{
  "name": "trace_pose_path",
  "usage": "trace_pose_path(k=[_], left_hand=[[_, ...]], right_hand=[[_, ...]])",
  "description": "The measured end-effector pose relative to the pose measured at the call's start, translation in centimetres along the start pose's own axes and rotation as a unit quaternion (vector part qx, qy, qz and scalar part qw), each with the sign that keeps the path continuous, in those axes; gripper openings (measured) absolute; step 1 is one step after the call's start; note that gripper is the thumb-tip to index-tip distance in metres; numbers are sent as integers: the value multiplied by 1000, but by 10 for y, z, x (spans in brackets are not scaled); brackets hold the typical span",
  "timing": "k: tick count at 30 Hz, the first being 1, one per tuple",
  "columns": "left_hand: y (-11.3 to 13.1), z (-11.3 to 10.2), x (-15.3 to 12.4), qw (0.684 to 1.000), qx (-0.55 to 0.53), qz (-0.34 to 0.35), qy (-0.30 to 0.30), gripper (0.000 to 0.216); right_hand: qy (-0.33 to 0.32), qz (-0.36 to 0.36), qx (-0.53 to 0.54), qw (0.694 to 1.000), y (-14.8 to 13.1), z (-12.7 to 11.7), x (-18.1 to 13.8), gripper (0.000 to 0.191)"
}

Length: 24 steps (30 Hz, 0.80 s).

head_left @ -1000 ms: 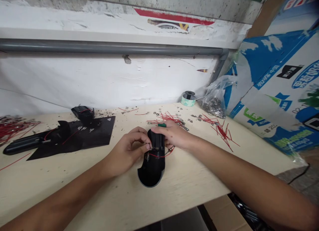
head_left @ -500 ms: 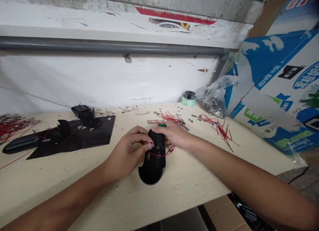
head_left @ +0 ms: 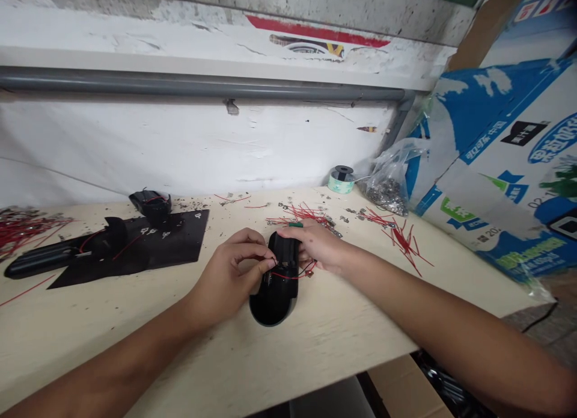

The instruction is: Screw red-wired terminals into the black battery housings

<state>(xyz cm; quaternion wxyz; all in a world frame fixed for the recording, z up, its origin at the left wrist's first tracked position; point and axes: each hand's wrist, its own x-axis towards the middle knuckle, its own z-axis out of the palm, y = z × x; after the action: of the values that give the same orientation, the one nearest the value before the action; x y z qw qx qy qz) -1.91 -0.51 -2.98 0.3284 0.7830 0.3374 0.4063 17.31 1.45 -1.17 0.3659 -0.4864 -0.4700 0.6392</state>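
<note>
A black plastic housing [head_left: 276, 285] lies on the pale wooden table [head_left: 315, 346], its round end toward me. A thin red wire [head_left: 288, 276] runs across it, with a small metal contact at its right end. My left hand [head_left: 234, 272] pinches something small at the housing's left edge, fingers closed. My right hand [head_left: 315, 243] grips the far end of the housing, where a green part [head_left: 295, 225] shows above the fingers.
A black mat [head_left: 148, 246] at left carries black housings [head_left: 151, 204] and a long black part [head_left: 49, 255]. Red wires [head_left: 401, 234] and metal bits are scattered at the back. A tape roll [head_left: 341, 178], a bag of metal parts [head_left: 387, 183] and a blue-white carton [head_left: 505, 159] stand at right.
The housing has shifted slightly away from me and tilted a little left. My hands keep their hold, the left pinch moving along the edge.
</note>
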Motion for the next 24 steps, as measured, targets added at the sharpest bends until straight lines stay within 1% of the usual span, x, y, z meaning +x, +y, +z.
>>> trace_pose_path(k=[3, 5, 10, 14, 16, 19, 22, 24], left_hand=[[2, 0, 0, 999, 29, 23, 1, 13], [1, -1, 0, 999, 24, 22, -1, 13], [-2, -1, 3, 999, -43, -15, -3, 12], [-4, -3, 8, 996, -73, -28, -38, 14], [-5, -4, 9, 994, -85, -40, -51, 13], [-6, -4, 9, 993, -97, -53, -48, 12], [-6, -4, 7, 995, -79, -45, -38, 11], [-5, -5, 5, 999, -30, -18, -35, 9]], right_hand=[[6, -11, -25, 1000, 2, 0, 1, 28], [8, -29, -48, 998, 4, -1, 3, 27], [1, -58, -82, 995, 10, -6, 7, 31], [1, -66, -117, 991, 10, -8, 9, 32], [3, -68, -120, 990, 10, -8, 9, 30], [4, -66, -107, 992, 11, -7, 9, 29], [4, -59, -88, 994, 10, -6, 9, 29], [2, -55, -86, 995, 9, -6, 8, 29]])
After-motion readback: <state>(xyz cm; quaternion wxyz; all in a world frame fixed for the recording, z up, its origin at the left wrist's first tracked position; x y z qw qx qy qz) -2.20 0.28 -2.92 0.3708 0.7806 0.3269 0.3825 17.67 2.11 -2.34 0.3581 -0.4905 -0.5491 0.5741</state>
